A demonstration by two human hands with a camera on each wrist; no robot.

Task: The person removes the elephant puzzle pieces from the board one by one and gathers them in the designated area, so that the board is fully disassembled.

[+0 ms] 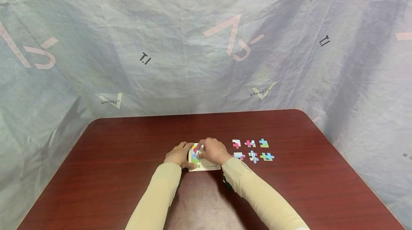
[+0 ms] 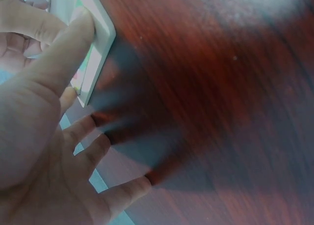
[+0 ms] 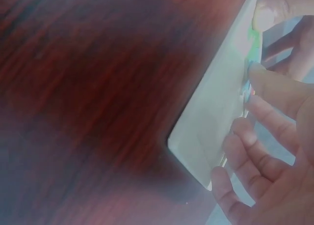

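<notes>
The board (image 1: pixel 206 164) is touched by the left hand (image 1: pixel 177 154), fingers (image 2: pixel 128 192) spread; a piece (image 1: pixel 197 154) on it is pinched by the right hand (image 1: pixel 213 150).

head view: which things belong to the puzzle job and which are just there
Part of the job:
- board
- pieces set in the board
- six loose pieces
- left hand
- right hand

Just there:
- table
- grey printed sheet
</notes>
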